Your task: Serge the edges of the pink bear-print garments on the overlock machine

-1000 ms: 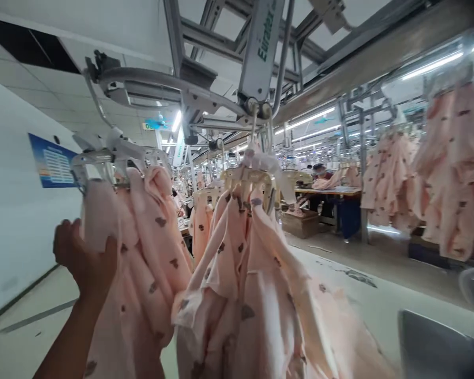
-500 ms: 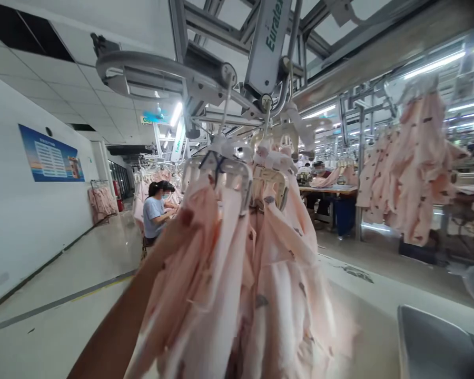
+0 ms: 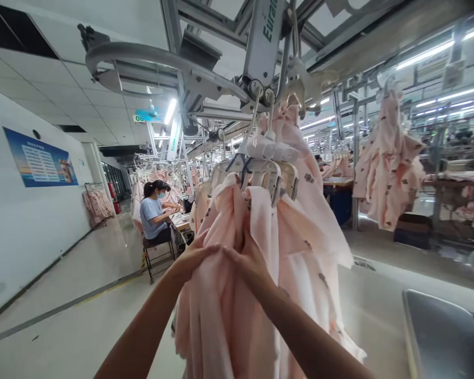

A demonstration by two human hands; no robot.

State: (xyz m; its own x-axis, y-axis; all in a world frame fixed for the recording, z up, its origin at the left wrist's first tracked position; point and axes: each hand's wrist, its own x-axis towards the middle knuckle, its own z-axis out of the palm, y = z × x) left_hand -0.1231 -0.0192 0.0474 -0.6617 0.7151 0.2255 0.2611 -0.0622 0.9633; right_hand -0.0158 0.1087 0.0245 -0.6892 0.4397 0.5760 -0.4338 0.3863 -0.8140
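Pale pink garments (image 3: 221, 321) with small dark prints hang in front of me from white plastic clip hangers (image 3: 256, 167). My left hand (image 3: 191, 257) is closed on the left side of the nearest garment, its fingertips hidden behind the cloth. On the same garment, my right hand (image 3: 249, 262) grips a fold a little farther right, with its thumb close to the left thumb. A dark blue tie loops around the front hanger. Behind it, another pink garment (image 3: 300, 142) hangs higher and to the right.
A curved overhead rail (image 3: 150, 55) carries the hangers. A seated co-worker (image 3: 153, 213) works at a table to the left. More pink garments (image 3: 389, 163) hang at right. A grey flat surface (image 3: 442, 331) stands at the lower right, and a white wall (image 3: 8, 231) runs along the left.
My right hand has come into view and taken hold of the front garment. My left hand has moved lower on it. The front hangers have shifted right and closer together.
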